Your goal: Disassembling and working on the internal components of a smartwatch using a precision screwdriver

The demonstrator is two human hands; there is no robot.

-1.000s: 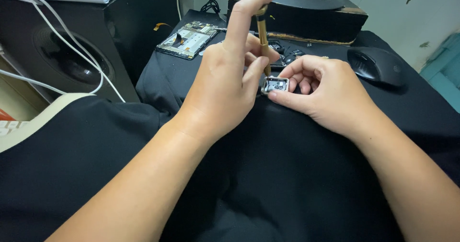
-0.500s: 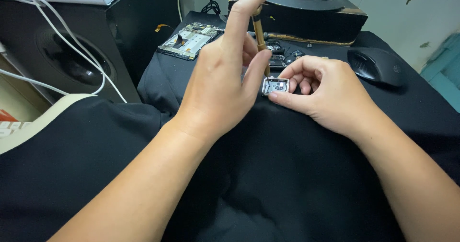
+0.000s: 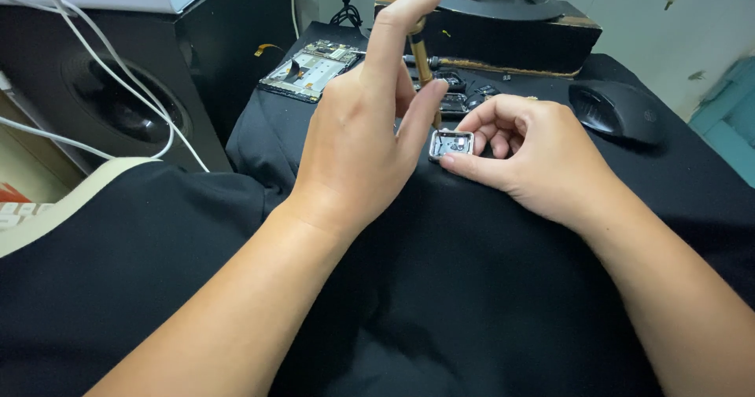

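your right hand point(image 3: 543, 157) pinches the small metal frame point(image 3: 451, 143) on the black cloth point(image 3: 472, 287); left hand point(image 3: 362, 141) fingers clamp the screwdriver point(image 3: 422, 55) upright over it. step: driving a screw; keep tip seated.

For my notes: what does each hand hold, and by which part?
Left hand: screwdriver, upright, forefinger on its top. Right hand: small metal frame, by its right edge.
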